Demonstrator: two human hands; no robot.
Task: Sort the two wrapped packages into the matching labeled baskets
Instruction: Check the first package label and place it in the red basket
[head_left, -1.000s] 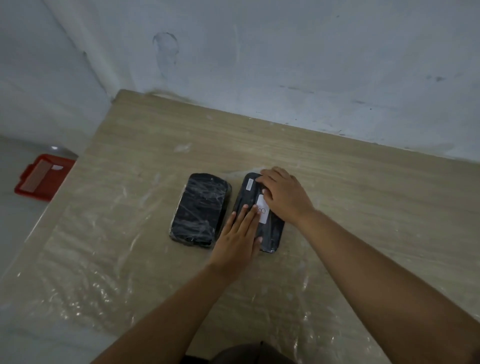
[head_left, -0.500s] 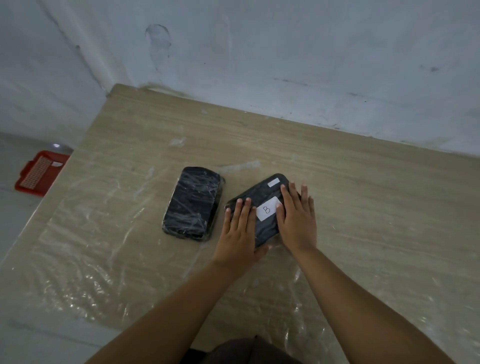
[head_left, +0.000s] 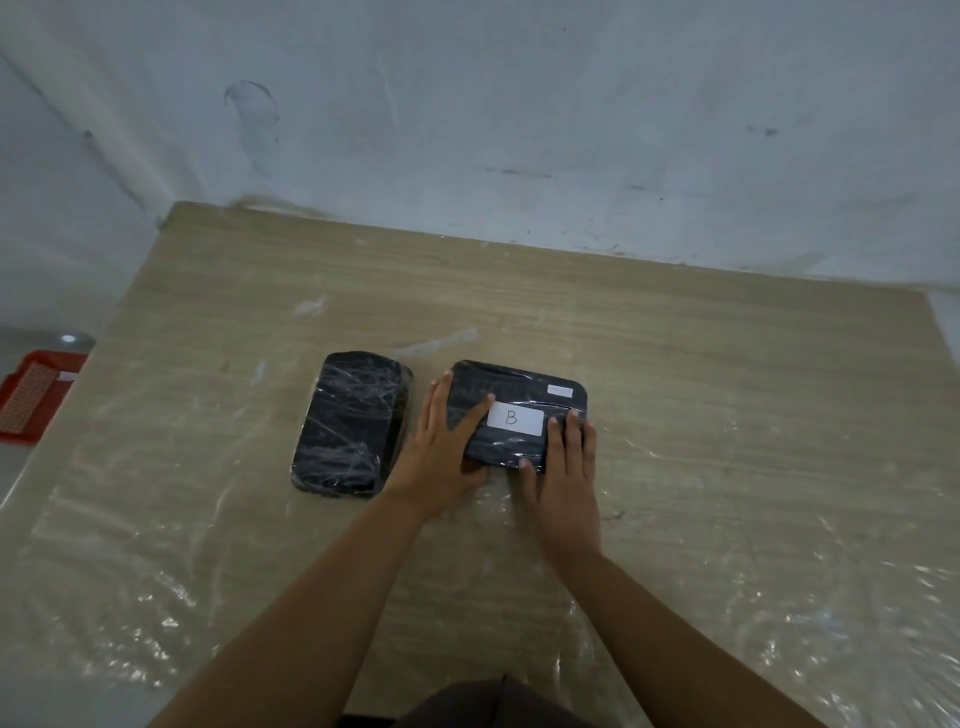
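Both my hands on the package marked B, mid-frame on the table.

At the far left edge of the frame one red tray (head_left: 32, 397) lies on the floor, off the table (head_left: 727, 364), which is covered with a crinkled clear plastic sheet (head_left: 130, 561). Left of centre lies the first of two black wrapped packages, the unlabeled package (head_left: 347, 422), lengthwise away from me and just beside my left hand (head_left: 441, 449). That hand lies flat, fingers spread over the left end of the B package (head_left: 519, 415), thumb at its near edge. The white label (head_left: 514, 419) faces up between my hands; a smaller pale sticker (head_left: 559, 391) sits at the far right corner. My right hand (head_left: 563, 480) presses the near right edge, fingers loosely extended on top. I see no baskets.
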